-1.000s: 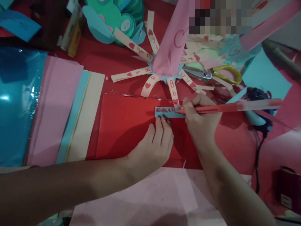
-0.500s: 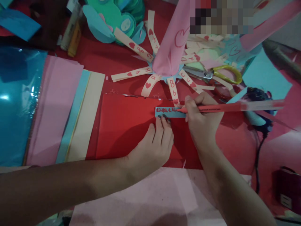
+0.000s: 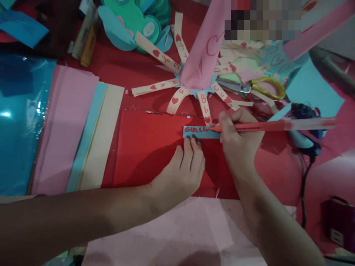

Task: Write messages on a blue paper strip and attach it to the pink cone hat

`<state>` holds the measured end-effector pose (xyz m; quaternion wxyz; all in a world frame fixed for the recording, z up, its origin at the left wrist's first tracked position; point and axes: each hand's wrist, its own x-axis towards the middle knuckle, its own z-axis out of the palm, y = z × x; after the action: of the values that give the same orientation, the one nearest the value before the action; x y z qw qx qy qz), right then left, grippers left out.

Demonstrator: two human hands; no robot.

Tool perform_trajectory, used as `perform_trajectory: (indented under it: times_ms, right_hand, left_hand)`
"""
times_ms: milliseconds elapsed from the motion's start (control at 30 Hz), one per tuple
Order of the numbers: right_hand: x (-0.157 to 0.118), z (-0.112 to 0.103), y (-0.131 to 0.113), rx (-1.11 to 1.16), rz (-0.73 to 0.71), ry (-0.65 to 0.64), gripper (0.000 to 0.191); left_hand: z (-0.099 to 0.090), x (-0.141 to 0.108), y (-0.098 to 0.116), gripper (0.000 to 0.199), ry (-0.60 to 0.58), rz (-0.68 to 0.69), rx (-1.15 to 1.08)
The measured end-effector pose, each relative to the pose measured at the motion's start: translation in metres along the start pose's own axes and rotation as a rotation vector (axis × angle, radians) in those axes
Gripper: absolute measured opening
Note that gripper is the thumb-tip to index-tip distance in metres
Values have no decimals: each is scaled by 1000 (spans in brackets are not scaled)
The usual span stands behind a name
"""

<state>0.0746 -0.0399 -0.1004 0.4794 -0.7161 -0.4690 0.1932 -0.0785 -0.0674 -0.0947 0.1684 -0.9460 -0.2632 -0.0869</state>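
Note:
A small blue paper strip [image 3: 201, 135] with red handwriting along its upper part lies on a red sheet [image 3: 144, 147]. The fingertips of my left hand [image 3: 185, 164] rest on the strip's lower edge, stretched out and lying on the paper. My right hand [image 3: 240, 142] is closed around a red pen [image 3: 256, 126], whose tip touches the strip just right of the last written marks. The strip's right end is partly hidden by that hand. Just beyond stands a pink paper cone [image 3: 198, 55] with cream lettered strips [image 3: 203, 105] fanned around its base.
Coloured paper [image 3: 63, 122] and a blue plastic packet [image 3: 16, 129] lie at left. Yellow-handled scissors [image 3: 266, 85] lie behind my right hand, and a dark corded tool [image 3: 307, 129] sits at right. A green paper cutout [image 3: 127, 22] and markers [image 3: 85, 37] are at the back.
The pen tip and my right hand have shifted very slightly right along the strip, and a little more red writing shows. My left hand stays in place.

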Motion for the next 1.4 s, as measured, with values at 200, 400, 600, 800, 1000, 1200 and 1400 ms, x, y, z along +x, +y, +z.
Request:
perform_trajectory:
  times_ms: [200, 400, 600, 800, 1000, 1200, 1400]
  right_hand:
    - [1, 0, -4, -79, -73, 32, 35]
    - [1, 1, -5, -59, -63, 33, 35]
    - [-1, 0, 0, 54, 32, 0, 34]
    - [0, 0, -3, -45, -31, 9, 34]
    - [1, 0, -1, -54, -62, 43, 35]
    - [1, 0, -2, -69, -43, 37, 35]
    - [0, 0, -2, -45, -8, 20, 33]
  left_hand:
    - [1, -1, 0, 40, 5, -4, -5]
    - [0, -1, 0, 40, -2, 4, -2]
    - [0, 0, 0, 41, 3, 0, 4]
    - [0, -1, 0, 40, -1, 2, 3]
    - [0, -2, 0, 40, -3, -2, 2]
    - [-1, -1, -1, 40, -8, 7, 0]
    - [-1, 0, -1, 40, -5, 4, -4]
